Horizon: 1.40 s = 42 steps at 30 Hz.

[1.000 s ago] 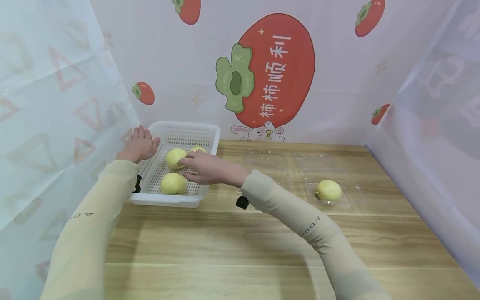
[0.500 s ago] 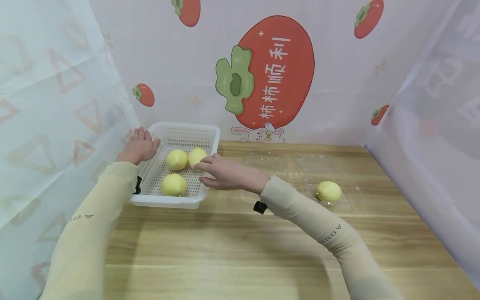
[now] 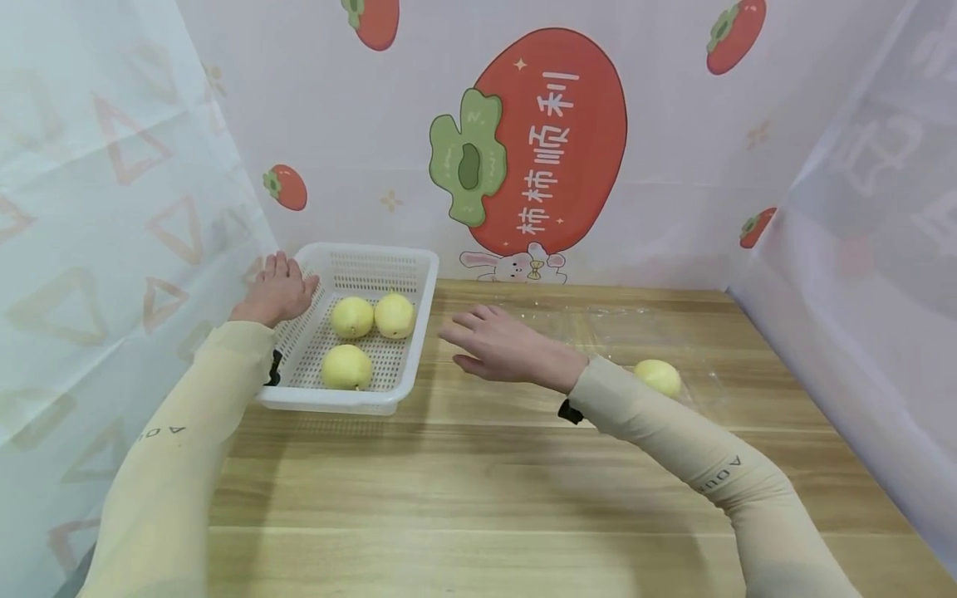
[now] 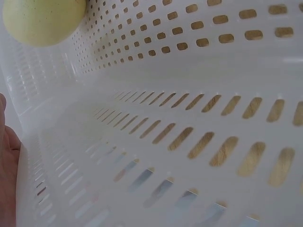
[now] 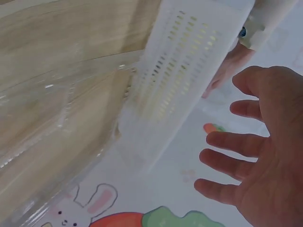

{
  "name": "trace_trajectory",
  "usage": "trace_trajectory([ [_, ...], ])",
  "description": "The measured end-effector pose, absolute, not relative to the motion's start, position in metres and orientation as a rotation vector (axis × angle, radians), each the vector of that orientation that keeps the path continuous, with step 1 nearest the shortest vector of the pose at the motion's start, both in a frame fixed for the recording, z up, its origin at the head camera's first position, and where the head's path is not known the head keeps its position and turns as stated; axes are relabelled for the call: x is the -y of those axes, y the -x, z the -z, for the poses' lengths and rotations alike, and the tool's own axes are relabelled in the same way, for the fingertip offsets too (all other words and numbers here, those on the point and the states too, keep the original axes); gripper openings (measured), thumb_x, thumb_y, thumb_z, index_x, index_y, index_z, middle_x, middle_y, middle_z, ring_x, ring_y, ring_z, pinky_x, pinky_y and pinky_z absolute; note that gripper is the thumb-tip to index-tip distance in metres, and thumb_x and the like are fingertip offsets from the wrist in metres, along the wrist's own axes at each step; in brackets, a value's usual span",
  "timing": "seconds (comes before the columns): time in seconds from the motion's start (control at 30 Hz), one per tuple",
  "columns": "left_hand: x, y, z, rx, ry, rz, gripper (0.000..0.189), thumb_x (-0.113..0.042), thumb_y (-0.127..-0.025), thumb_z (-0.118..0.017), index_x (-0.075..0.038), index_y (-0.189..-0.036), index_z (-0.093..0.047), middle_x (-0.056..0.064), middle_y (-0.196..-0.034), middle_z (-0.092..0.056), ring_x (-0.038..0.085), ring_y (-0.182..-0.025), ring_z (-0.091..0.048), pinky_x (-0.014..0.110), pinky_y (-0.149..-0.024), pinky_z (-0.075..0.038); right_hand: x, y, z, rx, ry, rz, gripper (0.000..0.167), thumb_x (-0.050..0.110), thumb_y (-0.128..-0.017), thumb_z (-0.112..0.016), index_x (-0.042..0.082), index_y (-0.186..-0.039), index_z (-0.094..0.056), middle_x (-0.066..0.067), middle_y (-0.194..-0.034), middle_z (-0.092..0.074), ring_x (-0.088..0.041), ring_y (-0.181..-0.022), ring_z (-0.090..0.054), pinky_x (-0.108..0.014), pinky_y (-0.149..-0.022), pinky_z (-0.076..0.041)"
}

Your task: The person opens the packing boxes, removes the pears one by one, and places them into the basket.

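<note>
A white perforated plastic basket (image 3: 321, 401) stands at the back left of the table. It contains three yellow pears: two side by side (image 3: 352, 318) (image 3: 394, 316) and one nearer (image 3: 347, 368). My left hand (image 3: 278, 291) rests at the basket's left side with fingers extended; in the left wrist view it sits just outside the slotted wall (image 4: 175, 104). To the right of the basket my right hand (image 3: 504, 345) hovers over the table, holding nothing, its fingers spread in the right wrist view. Another pear (image 3: 658, 377) is partly covered by the right sleeve.
Clear plastic packaging (image 3: 635, 325) lies beneath and beyond the right forearm, with the lone pear on it. A printed wall sheet (image 3: 553, 141) closes off the back. White sheets (image 3: 845, 274) hang at both sides of the wooden table (image 3: 449, 498).
My right hand has moved right, away from above the pears and out past the basket's rim, carrying nothing. The left hand has kept its place.
</note>
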<state>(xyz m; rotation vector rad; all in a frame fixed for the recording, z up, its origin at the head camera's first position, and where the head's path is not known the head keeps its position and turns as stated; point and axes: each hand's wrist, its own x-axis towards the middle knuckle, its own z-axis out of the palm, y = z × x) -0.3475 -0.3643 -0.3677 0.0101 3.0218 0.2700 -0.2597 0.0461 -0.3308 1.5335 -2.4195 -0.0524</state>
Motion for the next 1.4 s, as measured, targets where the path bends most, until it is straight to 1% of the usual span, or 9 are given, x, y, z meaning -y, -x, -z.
trace_trajectory([
  [0.17,0.364,0.347,0.369,-3.016,-0.017,-0.273,0.085,-0.053,-0.103,-0.01,0.017,-0.148,0.01,0.037,-0.153,0.024,0.051,-0.144,0.021,0.063,-0.12,0.004,-0.067,0.26,0.338,2.392,-1.514,0.094,0.035,0.027,-0.095,-0.062,0.015,-0.127,-0.056,-0.006,-0.118,-0.064,-0.028,-0.108,-0.059,-0.043,-0.095,-0.051],
  [0.43,0.364,0.347,0.368,-3.018,-0.015,-0.267,0.084,-0.051,-0.103,-0.01,0.018,-0.147,0.01,0.037,-0.154,0.021,0.051,-0.144,0.021,0.063,-0.12,0.003,-0.106,0.26,0.339,2.456,-1.442,0.086,0.041,0.031,-0.096,-0.062,0.013,-0.133,-0.058,-0.013,-0.131,-0.061,-0.035,-0.12,-0.057,-0.049,-0.103,-0.048],
  [0.6,0.365,0.349,0.367,-3.005,-0.014,-0.265,0.086,-0.053,-0.103,-0.009,0.018,-0.147,0.011,0.037,-0.153,0.023,0.051,-0.143,0.023,0.063,-0.12,0.005,-0.126,0.26,0.339,2.576,-1.3,0.144,0.046,0.037,-0.097,-0.059,0.016,-0.137,-0.055,-0.016,-0.136,-0.058,-0.038,-0.126,-0.053,-0.055,-0.104,-0.046],
  [0.83,0.364,0.348,0.367,-3.0,-0.002,-0.265,0.086,-0.053,-0.103,-0.01,0.017,-0.147,0.01,0.036,-0.153,0.025,0.05,-0.144,0.023,0.063,-0.12,0.006,-0.156,0.261,0.346,2.683,-1.167,0.184,0.045,0.038,-0.098,-0.058,0.015,-0.136,-0.056,-0.019,-0.137,-0.056,-0.042,-0.127,-0.051,-0.059,-0.103,-0.045],
  [1.0,0.364,0.346,0.366,-3.014,-0.006,-0.266,0.084,-0.051,-0.104,-0.012,0.018,-0.148,0.009,0.037,-0.153,0.023,0.051,-0.144,0.021,0.063,-0.12,0.005,-0.18,0.261,0.353,2.749,-1.115,0.111,0.048,0.038,-0.098,-0.058,0.014,-0.14,-0.054,-0.022,-0.141,-0.052,-0.044,-0.129,-0.048,-0.062,-0.104,-0.043],
  [1.17,0.364,0.346,0.366,-3.012,-0.015,-0.262,0.083,-0.05,-0.104,-0.013,0.018,-0.148,0.008,0.038,-0.154,0.021,0.051,-0.144,0.021,0.063,-0.12,0.004,-0.202,0.261,0.357,2.81,-1.061,0.068,0.05,0.037,-0.1,-0.055,0.012,-0.142,-0.051,-0.025,-0.144,-0.048,-0.046,-0.131,-0.046,-0.064,-0.104,-0.041],
  [1.3,0.362,0.347,0.366,-3.015,-0.018,-0.258,0.083,-0.05,-0.104,-0.011,0.017,-0.148,0.008,0.037,-0.154,0.021,0.051,-0.145,0.02,0.062,-0.12,0.003,-0.218,0.263,0.361,2.852,-1.006,0.068,0.051,0.038,-0.101,-0.053,0.01,-0.143,-0.05,-0.026,-0.145,-0.047,-0.047,-0.132,-0.045,-0.064,-0.106,-0.039],
  [1.4,0.362,0.347,0.366,-3.022,-0.008,-0.256,0.083,-0.051,-0.104,-0.011,0.017,-0.148,0.007,0.037,-0.154,0.021,0.051,-0.145,0.019,0.062,-0.12,0.003,-0.226,0.265,0.365,2.874,-0.979,0.074,0.052,0.04,-0.101,-0.051,0.008,-0.143,-0.05,-0.026,-0.145,-0.047,-0.046,-0.131,-0.046,-0.063,-0.104,-0.041],
])
